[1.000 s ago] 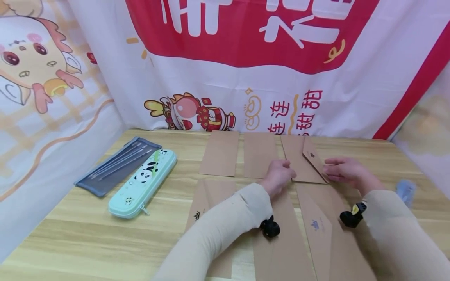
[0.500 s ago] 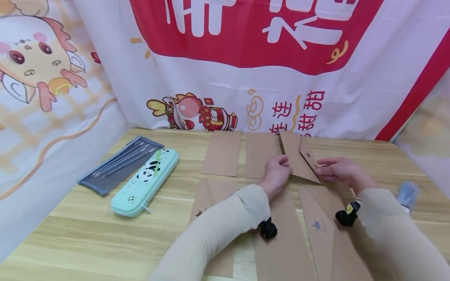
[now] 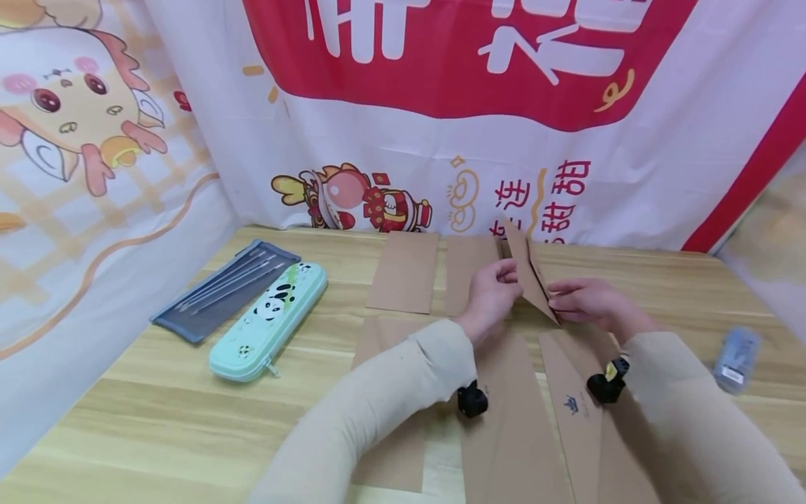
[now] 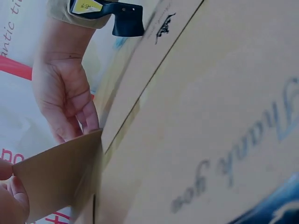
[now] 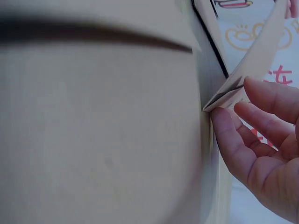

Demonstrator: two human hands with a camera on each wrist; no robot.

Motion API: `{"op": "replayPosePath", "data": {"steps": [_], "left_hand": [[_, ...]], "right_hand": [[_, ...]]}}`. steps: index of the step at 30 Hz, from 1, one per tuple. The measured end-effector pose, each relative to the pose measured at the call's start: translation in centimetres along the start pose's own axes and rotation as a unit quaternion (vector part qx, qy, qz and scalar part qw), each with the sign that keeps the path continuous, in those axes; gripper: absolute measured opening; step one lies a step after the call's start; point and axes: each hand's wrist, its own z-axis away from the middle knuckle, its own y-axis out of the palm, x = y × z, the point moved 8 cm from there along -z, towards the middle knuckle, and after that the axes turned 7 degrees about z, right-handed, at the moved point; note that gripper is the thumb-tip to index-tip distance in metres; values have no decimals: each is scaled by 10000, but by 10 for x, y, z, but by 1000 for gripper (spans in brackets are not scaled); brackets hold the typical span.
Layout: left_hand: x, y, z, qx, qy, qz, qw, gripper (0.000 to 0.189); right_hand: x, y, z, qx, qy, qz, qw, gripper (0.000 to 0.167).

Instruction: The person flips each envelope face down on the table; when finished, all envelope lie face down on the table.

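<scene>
A brown paper envelope [image 3: 531, 274] is tilted up off the table at the back, its flap side turned to the right. My left hand [image 3: 494, 294] pinches its left edge between thumb and fingers. At its right edge, my right hand [image 3: 592, 306] holds the lower corner with the fingertips. The right wrist view shows the right hand [image 5: 261, 135] with thumb and finger on either side of the folded corner [image 5: 224, 95]. Beneath my forearms lie more envelopes, one with a dark crown print [image 3: 570, 404]. "Thank you" lettering [image 4: 233, 158] shows on an envelope in the left wrist view.
Two flat envelopes lie at the back, one at the left [image 3: 403, 273] and one beside it [image 3: 469, 255]. Further left are a mint panda pencil case [image 3: 271, 322] and a mesh pouch [image 3: 227, 290] with pencils. A small translucent blue pack [image 3: 737, 360] lies right. A printed cloth [image 3: 378, 126] hangs behind.
The envelope has risen from lying flat to a steep tilt, its left edge lifted by my left hand. My right hand has moved left with its right edge. The view has shifted slightly.
</scene>
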Motion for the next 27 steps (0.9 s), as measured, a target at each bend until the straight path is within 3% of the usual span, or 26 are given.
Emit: {"op": "replayPosePath", "data": {"steps": [9, 17, 27], "left_hand": [[-14, 5, -1, 311, 218, -201, 9991, 45], [-24, 14, -3, 534, 520, -566, 9956, 43], [-30, 31, -5, 901, 310, -859, 9917, 46]], "right_hand": [[8, 6, 3, 144, 13, -40, 9999, 58], [11, 13, 9, 290, -244, -193, 9991, 58], [10, 14, 15, 336, -386, -463, 9976, 60]]}}
